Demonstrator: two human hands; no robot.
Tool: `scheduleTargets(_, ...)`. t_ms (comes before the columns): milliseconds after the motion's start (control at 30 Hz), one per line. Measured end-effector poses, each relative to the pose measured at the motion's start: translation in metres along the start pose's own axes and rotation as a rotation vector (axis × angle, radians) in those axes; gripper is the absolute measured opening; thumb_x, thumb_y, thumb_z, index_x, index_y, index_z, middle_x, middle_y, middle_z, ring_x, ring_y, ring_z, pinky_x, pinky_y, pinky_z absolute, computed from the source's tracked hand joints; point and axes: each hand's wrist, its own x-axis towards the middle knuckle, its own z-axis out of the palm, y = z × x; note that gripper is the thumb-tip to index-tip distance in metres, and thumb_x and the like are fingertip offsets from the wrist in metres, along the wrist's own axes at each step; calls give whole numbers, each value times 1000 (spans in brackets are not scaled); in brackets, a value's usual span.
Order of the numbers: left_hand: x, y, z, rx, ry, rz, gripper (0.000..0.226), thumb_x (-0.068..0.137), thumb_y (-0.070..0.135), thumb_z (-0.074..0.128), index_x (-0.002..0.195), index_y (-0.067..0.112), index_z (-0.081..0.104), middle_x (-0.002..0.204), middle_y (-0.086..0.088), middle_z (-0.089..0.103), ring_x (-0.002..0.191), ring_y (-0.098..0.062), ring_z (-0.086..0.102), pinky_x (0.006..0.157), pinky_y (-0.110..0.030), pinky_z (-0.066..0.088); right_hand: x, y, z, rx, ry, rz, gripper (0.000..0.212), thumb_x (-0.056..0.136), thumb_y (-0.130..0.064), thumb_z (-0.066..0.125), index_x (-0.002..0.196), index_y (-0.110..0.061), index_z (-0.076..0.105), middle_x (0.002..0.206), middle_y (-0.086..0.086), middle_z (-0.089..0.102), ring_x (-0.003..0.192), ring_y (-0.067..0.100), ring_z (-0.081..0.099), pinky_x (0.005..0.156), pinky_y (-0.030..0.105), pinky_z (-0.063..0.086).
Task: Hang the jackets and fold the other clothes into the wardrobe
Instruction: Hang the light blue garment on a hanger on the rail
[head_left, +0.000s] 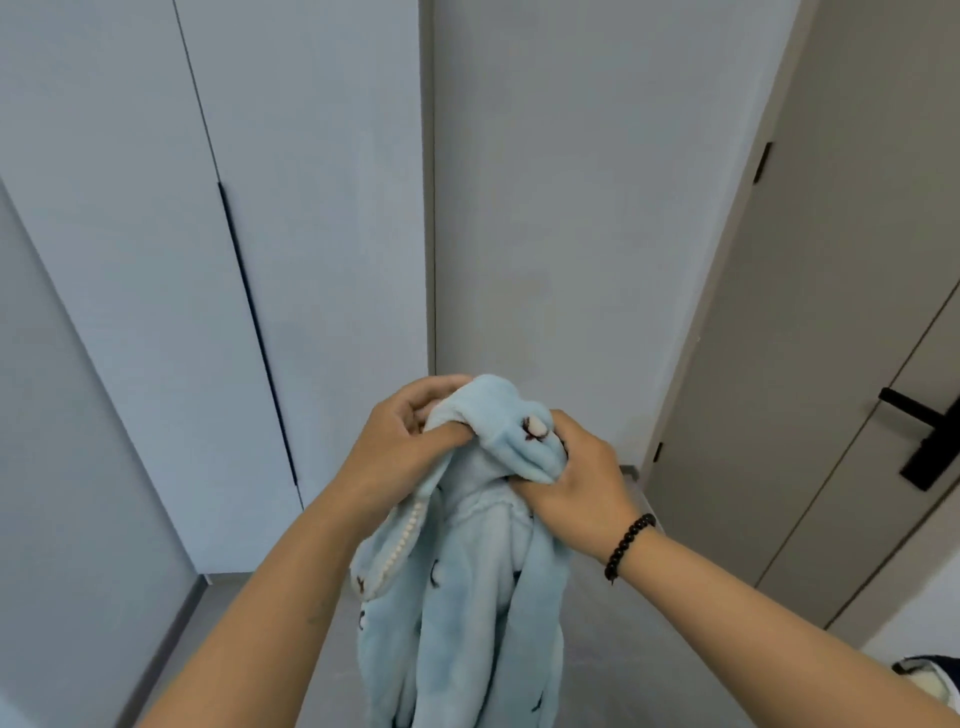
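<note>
Two hands are working on one garment, held up at chest height in front of the wardrobe doors (156, 260). The left hand (400, 441) is gripping the top of a light blue fleece jacket (467, 597), fingers curled over the bunched collar area, thumb pressing into the fabric from the near side. The right hand (576, 478) is clutching the same bunched top just beside the left, fingers wrapped tightly round a fold that carries a small white-and-brown embroidered motif (535, 428). The two hands are nearly touching, with fleece between them. The body of the jacket is hanging freely below both hands, away from the floor as far as the frame shows; its lower edge is running out of view. A cream zipper (400, 545) is trailing down the left-side edge of the garment. Small dark motifs are scattered over the fleece. A dark beaded bracelet (628, 545) is sitting on the right wrist. At right, a beige door (779, 364) with a black lever handle (919, 441) is standing closed. The wardrobe doors are shut.
</note>
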Motion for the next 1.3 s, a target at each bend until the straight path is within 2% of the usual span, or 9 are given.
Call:
scheduleTargets(167, -57, -85, -86, -225, 141, -126, 62, 77, 49, 71, 135, 42, 49, 138, 8, 55, 132, -13, 48, 105, -41, 40, 20, -20, 46, 84, 40, -59, 21, 80, -10, 68, 84, -29, 59, 77, -17, 65, 67, -3, 60, 57, 9, 44)
scheduleTargets(367, -90, -163, -135, -182, 220, -437, 51, 86, 41, 67, 133, 34, 49, 141, -3, 52, 123, -14, 55, 104, -39, 44, 51, -61, 96, 180, -2, -87, 23, 76, -6, 70, 88, -23, 63, 81, -6, 67, 69, 3, 60, 61, 18, 51)
scheduleTargets(500, -85, -163, -157, -54, 124, -444, 25, 100, 45, 45, 116, 65, 46, 117, 43, 55, 109, 21, 51, 84, -13, 45, 69, -81, 123, 183, 48, -94, 30, 73, 1, 69, 85, -25, 63, 75, -7, 66, 67, 1, 57, 61, 20, 49)
scheduleTargets(600, -83, -174, -175, -69, 85, -434, 30, 102, 22, 48, 120, 44, 55, 116, 28, 65, 105, 13, 59, 76, -5, 47, 83, -84, 137, 161, 101, -71, 21, 73, 0, 71, 84, -16, 62, 76, 4, 64, 66, 7, 54, 59, 25, 48)
scheduleTargets(667, -84, -182, -190, -88, 65, -444, 42, 98, 6, 51, 119, 42, 57, 122, 19, 65, 113, 5, 58, 81, -8, 47, 89, -84, 145, 161, 142, -51, 18, 74, -2, 72, 83, -13, 62, 76, 3, 64, 66, 7, 53, 58, 23, 48)
scheduleTargets(833, -64, -187, -226, -27, 78, -393, 66, 92, 32, 65, 146, 47, 29, 147, 25, 37, 138, 2, 31, 111, -29, 35, 99, -84, 161, 199, 190, -31, 23, 74, -6, 75, 80, -25, 64, 67, -20, 64, 62, -6, 56, 56, 12, 49)
scheduleTargets(1033, -13, -160, -245, 88, 277, -232, 25, 98, 2, 49, 95, 22, 64, 97, 5, 67, 97, -15, 60, 83, -20, 50, 119, -75, 173, 214, 178, -17, 28, 72, -5, 73, 74, -30, 61, 67, -22, 63, 61, -7, 57, 55, 11, 48)
scheduleTargets(1133, 5, -148, -273, 134, 511, -108, 23, 94, -5, 46, 90, 11, 63, 80, 5, 64, 69, 0, 57, 60, -14, 48, 135, -53, 178, 192, 188, 84, 16, 75, -12, 72, 80, -23, 61, 76, -15, 66, 71, 3, 61, 63, 23, 54)
scheduleTargets(1300, 35, -117, -317, 401, 607, 43, 27, 94, -4, 37, 91, 14, 57, 81, 9, 59, 68, 9, 52, 63, -5, 41, 155, 3, 198, 58, 218, 225, 14, 88, -18, 58, 77, -26, 57, 79, -5, 62, 73, 15, 57, 64, 31, 47)
